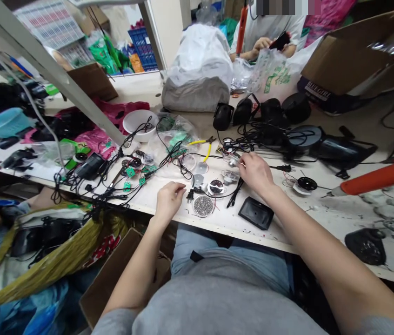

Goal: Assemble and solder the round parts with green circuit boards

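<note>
My left hand [170,200] is just over the front edge of the table, thumb and fingertips pinched together; whatever may be between them is too small to make out. Right beside it lie a black power plug [190,194] and a round dish of small metal pieces [203,206]. Farther right, my right hand [256,173] reaches across the table with its fingers closed at a small silver motor [233,161]. Below that hand are another metal motor [230,177], a round part with a dark centre [215,187] and a black rectangular housing [256,213].
An orange electric screwdriver [381,176] points in from the right. Yellow-handled pliers [208,150], tangled black cables [245,137] and black lamp-like housings [270,111] lie farther back. Green circuit boards [130,172] are at left. Across the table, a person's hands [262,45] hold a dark object.
</note>
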Demonstrator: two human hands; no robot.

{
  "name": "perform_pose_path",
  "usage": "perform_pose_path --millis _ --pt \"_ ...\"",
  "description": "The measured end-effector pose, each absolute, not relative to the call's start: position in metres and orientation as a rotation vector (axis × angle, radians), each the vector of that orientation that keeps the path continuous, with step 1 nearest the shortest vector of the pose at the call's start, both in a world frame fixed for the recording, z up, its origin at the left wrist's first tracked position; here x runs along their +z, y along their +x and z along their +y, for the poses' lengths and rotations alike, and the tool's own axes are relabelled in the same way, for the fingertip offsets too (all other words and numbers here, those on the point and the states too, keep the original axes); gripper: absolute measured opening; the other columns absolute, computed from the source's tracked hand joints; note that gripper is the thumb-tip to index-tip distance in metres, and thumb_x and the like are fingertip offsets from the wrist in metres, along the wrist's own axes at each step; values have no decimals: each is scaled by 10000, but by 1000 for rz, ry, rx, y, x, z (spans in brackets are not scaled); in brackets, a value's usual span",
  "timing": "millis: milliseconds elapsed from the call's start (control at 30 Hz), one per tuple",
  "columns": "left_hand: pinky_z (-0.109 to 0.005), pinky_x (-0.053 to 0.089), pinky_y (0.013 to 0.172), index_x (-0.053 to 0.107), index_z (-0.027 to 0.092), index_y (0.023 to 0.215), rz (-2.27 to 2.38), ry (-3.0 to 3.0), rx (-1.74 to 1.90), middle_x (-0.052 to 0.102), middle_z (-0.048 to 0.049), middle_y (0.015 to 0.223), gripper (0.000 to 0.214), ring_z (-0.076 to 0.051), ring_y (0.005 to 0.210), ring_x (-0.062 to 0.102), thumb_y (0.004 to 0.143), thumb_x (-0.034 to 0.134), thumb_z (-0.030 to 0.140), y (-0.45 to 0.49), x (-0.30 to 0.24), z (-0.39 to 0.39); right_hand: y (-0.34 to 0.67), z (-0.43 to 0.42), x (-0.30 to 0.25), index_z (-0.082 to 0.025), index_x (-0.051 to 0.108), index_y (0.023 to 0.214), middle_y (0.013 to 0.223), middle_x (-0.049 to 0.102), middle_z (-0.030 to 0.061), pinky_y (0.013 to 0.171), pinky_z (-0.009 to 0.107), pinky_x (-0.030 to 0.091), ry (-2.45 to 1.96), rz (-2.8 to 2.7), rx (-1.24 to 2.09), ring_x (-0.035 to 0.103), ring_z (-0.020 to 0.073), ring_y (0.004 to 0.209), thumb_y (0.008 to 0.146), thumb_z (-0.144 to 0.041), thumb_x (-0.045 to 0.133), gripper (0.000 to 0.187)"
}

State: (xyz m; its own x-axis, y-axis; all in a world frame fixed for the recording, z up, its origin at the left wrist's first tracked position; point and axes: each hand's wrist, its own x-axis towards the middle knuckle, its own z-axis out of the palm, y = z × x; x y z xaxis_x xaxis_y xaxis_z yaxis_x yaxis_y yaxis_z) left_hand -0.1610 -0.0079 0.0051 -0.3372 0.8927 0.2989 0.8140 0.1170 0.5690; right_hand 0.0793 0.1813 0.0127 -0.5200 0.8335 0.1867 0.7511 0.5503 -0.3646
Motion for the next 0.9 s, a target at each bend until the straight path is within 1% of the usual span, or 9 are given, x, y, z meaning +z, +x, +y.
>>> perform_pose_path --millis 133,233,300,367,533,633,700,833,900 --pt "-313 577 756 743 231 866 2236 1813 940 749 -38 860 123 -198 795 711 841 676 132 -169 13 -1 80 154 16 -168 673 1006 994 675 112 854 351 500 -1046 -2606 501 632 249 928 889 -146 523 192" --pt "-321 570 788 745 223 902 2167 1858 887 736 -41 872 130 -200 817 704 841 683 127 -162 15 9 76 143 13 -166 652 1212 1127 696 101 963 348 500 -887 -2706 600 633 245 1064 812 -79 586 415" --pt "-326 567 798 747 213 929 2130 1873 853 724 -46 881 149 -204 835 699 832 693 114 -154 15 14 72 142 10 -149 597 1329 1231 680 120 1027 388 484 -833 -2746 632 603 272 1152 796 -106 638 537" --pt "-332 566 815 747 206 942 2099 1884 841 719 -56 915 157 -212 873 697 830 698 107 -147 14 15 68 143 7 -137 575 1368 1248 678 133 1028 417 488 -800 -2778 653 587 293 1166 800 -170 685 579" --pt "-328 566 838 739 218 945 2070 1884 926 704 -58 941 117 -211 922 689 871 683 146 -147 8 -3 62 148 2 -115 572 1376 1235 687 157 1012 463 481 -804 -2789 635 571 321 1131 847 -281 677 564" --pt "-313 567 802 734 209 938 2107 1840 974 702 -50 918 104 -189 840 688 874 678 149 -157 4 -17 62 149 1 -108 566 1379 1252 681 170 1003 491 469 -861 -2758 583 549 344 1138 862 -303 649 559" --pt "-300 565 772 733 204 935 2126 1821 993 701 -45 908 89 -173 787 683 877 679 164 -164 3 -22 64 148 2 -125 585 1358 1187 703 162 986 491 469 -872 -2754 555 554 346 1120 858 -321 656 542" --pt "-289 562 764 732 203 943 2152 1848 983 702 -36 908 87 -161 768 676 885 670 189 -180 10 -15 74 161 12 -207 629 1283 1147 714 87 946 390 485 -868 -2731 509 597 283 1073 782 -287 726 517" --pt "-294 559 782 734 199 948 2160 1889 957 704 -38 920 94 -163 783 674 890 661 198 -188 17 -1 81 177 16 -191 646 1211 1146 702 88 887 345 491 -969 -2660 448 628 241 985 790 -218 669 422"
